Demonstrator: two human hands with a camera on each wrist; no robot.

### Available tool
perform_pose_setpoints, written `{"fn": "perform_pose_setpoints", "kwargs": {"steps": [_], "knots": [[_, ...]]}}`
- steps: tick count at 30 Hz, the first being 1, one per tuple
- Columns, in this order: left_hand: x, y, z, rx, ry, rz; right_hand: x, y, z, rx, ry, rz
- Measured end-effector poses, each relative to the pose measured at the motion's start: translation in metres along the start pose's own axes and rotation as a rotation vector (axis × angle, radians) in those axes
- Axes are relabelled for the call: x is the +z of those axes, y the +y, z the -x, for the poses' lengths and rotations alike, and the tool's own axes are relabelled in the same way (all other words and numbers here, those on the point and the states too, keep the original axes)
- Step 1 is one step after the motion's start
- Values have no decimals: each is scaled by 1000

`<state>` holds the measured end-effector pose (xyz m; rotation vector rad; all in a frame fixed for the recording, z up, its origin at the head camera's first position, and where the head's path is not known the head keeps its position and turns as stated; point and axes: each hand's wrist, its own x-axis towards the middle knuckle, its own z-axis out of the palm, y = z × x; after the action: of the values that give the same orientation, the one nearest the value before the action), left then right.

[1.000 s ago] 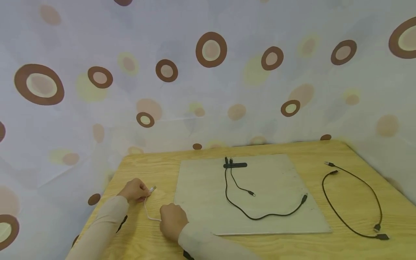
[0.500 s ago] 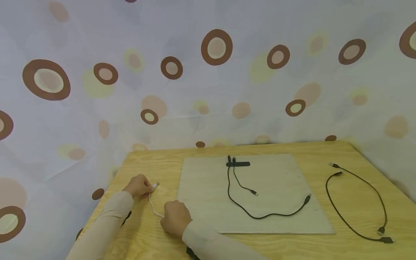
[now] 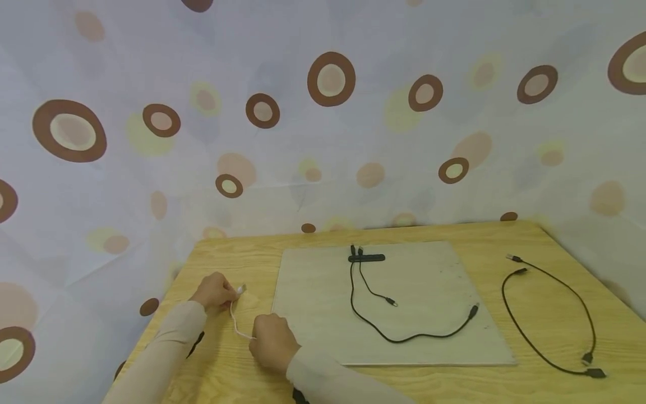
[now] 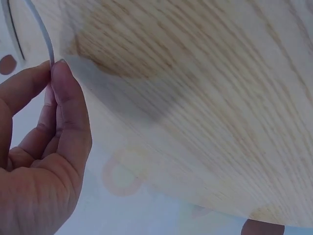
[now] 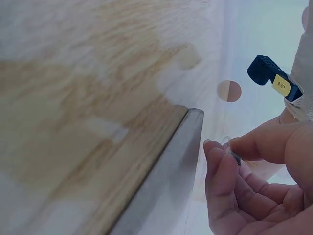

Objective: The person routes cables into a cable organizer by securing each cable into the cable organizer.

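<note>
While the left hand point(image 3: 214, 290) pinches the white cable point(image 3: 235, 325) between thumb and forefinger, well to the left of the pale board point(image 3: 313, 314), the right hand point(image 3: 274, 341) pinches the other end near the board's front left corner. The cable runs in a bent line between the two hands, left of the board, and its metal plug point(image 3: 241, 289) pokes out past the left fingertips toward the board. Inside the right hand, a small dark tip point(image 5: 235, 157) shows between the fingers. The board lies flat on the wooden counter point(image 3: 242, 258). Near the board's far edge sits a black bar point(image 3: 373, 258), where two cables meet: a short black cable point(image 3: 370, 287) ending mid-board, and a long black cable point(image 3: 398, 340) curving to the board's right side. Right of the board, directly on the counter, lie an outer black cable point(image 3: 570, 285) and an inner black cable point(image 3: 525, 336). Behind the board hangs a spotted cloth point(image 3: 282, 157).
</note>
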<state>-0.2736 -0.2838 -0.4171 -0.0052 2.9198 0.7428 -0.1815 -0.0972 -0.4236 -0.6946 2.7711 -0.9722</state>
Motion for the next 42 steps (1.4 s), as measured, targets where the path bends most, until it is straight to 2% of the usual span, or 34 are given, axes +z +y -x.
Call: {"fn": "perform_pose_setpoints", "kwargs": {"steps": [6, 12, 19, 27, 35, 42], "knots": [[-8, 9, -1, 1, 56, 77, -7, 6, 3, -51, 47, -18], [-13, 22, -2, 24, 69, 133, -18, 17, 7, -110, 96, -68], [-18, 42, 1, 43, 90, 263, -36, 33, 11, -167, 190, -75], [-15, 70, 3, 66, 89, 434, -59, 50, 22, -122, 242, -121], [-9, 97, 0, 100, 94, 494, -97, 78, 38, -108, 308, -146], [0, 119, 2, 116, 52, 580, -121, 102, 56, -78, 349, -124]]}}
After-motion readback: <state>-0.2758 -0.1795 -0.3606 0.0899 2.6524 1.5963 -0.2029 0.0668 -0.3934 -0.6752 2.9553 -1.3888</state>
